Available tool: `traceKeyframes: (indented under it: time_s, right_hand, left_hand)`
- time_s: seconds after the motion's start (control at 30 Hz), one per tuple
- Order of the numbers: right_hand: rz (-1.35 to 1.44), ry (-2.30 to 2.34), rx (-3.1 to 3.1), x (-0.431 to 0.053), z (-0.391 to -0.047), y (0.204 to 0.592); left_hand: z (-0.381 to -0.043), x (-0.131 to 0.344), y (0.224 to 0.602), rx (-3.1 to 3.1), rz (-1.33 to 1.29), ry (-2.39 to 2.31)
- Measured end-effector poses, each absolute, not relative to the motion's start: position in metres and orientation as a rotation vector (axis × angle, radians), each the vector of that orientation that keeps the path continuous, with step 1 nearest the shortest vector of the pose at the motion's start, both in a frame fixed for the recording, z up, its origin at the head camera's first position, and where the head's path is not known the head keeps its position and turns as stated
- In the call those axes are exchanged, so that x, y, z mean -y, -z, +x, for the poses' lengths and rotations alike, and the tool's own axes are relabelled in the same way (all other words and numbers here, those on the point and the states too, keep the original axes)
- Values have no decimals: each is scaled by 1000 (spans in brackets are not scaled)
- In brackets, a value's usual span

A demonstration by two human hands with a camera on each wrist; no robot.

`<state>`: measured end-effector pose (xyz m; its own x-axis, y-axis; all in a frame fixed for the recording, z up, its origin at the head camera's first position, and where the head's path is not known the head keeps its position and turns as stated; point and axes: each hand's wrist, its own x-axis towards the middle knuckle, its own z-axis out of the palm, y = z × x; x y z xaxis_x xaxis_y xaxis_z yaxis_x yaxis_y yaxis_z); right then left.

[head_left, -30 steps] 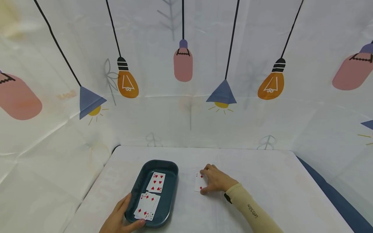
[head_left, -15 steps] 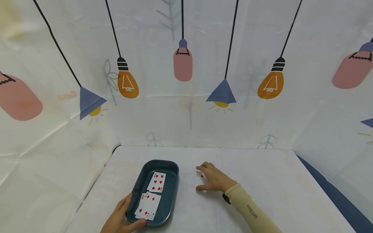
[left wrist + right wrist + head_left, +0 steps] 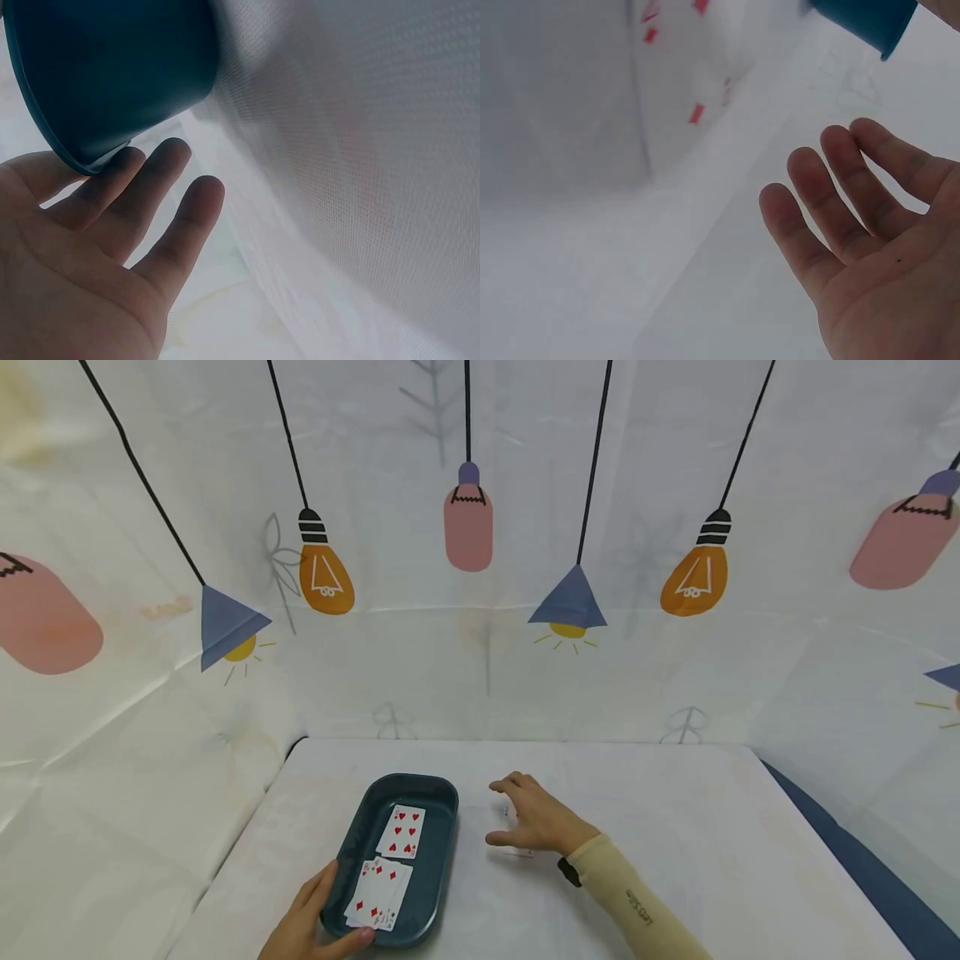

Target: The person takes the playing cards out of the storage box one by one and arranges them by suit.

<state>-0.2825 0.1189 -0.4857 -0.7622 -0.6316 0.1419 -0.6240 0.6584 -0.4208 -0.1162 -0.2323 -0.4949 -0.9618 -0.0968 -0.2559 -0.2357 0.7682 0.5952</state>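
While the left hand [image 3: 306, 925] spread wide around the near left corner of a dark teal, rounded rectangular tray [image 3: 426, 881], thumb and fingers touching it, a loose pile of white playing cards [image 3: 378, 892] with red diamonds lay at the tray's near end. Beyond it, also inside, lay a white playing card with six red hearts [image 3: 402, 833]. Right of the tray, the right hand [image 3: 546, 822], thumb and fingers wide apart, hung over a white playing card with red diamonds [image 3: 681, 82], which lay on a white-covered table [image 3: 750, 877]. Behind stood a white sheet [image 3: 420, 668] printed with orange bulbs [image 3: 327, 581].
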Motion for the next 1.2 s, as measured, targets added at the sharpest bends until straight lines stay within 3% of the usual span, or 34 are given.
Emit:
traceKeyframes:
  time_s: [1.2]
  right_hand:
    - [-1228, 694, -2866, -34, -266, 454]
  left_hand:
    - [-115, 233, 500, -2768, -257, -966]
